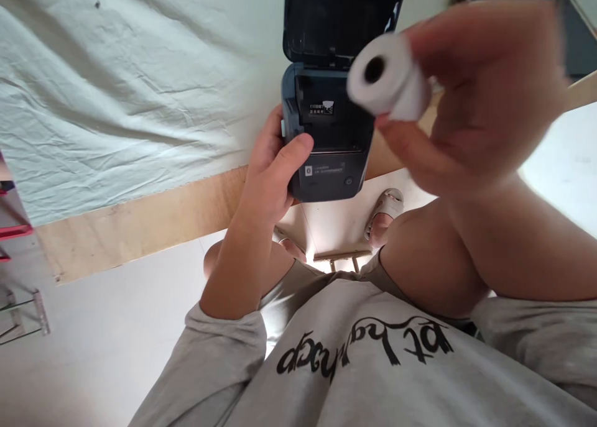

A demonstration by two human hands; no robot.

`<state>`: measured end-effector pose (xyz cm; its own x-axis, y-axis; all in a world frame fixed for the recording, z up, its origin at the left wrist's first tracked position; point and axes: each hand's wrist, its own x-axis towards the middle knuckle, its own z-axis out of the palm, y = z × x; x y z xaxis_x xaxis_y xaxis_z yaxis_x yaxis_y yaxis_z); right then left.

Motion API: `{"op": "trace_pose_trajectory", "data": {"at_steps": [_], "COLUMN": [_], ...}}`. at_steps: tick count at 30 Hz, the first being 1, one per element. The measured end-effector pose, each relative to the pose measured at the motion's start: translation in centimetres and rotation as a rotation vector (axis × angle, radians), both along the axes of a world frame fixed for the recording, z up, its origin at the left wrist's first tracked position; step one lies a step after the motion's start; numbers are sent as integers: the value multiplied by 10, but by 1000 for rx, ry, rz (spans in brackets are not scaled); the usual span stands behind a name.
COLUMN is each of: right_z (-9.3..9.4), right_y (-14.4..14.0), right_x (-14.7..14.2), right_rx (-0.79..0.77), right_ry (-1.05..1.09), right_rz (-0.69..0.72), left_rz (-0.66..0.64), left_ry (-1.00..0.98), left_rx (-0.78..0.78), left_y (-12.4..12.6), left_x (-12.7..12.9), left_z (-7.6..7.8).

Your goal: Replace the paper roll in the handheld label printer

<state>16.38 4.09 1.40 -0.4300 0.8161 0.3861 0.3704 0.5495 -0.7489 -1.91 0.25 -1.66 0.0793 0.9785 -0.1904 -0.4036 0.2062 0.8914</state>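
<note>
The left hand (275, 166) clasps the dark printer (329, 178), thumb (295, 153) across its face, lid (338, 20) swung open. From here, overlapping the upper right of the bay (336, 128), the white roll (396, 82) sits pinched by the right hand (489, 97), axis slanting sideways, hollow end (373, 69) facing left.

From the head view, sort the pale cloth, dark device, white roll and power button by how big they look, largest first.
1. Pale cloth
2. Dark device
3. White roll
4. Power button
</note>
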Motion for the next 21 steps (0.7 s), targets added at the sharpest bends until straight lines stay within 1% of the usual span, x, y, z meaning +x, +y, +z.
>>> {"op": "trace_pose_trajectory", "data": {"at_steps": [2,3,4,6,8,10,14,16,18,19,20,21], "right_z": [1,0,-2,-5,-8,-9,-9,-10,-12,-13,-13,-14], "right_y": [-4,-4,-4,-1,3,5,2,-1,-3,-3,-2,-1], "right_x": [-9,-13,-16,-20,-21,-21,-19,-19,-17,-16,-15,-13], "right_rx": [200,278,311,282,262,312,477,510,535,540,537,525], "right_ry": [-94,-149,-207,-284,-294,-239,-122,-160,-188,-176,-147,-104], "right_rz": [25,1,-32,-96,-113,-86,6,76,150,163,142,94], "left_rz": [18,25,24,1,-20,-28,-40,-48,-45,-43,-37,-33], "left_ry": [14,16,17,26,49,64,25,9,36,56,78,99], "left_rx": [23,39,51,50,29,28,95,131,156,160,160,155], "left_y": [-1,-1,-1,-2,-2,-2,-1,-2,-2,-3,-3,-3], "left_x": [0,0,0,-1,-2,-3,-5,-5,-5,-5,-6,-6], "left_z": [-1,-2,-2,-2,-2,-1,0,-1,-2,-3,-3,-4]}}
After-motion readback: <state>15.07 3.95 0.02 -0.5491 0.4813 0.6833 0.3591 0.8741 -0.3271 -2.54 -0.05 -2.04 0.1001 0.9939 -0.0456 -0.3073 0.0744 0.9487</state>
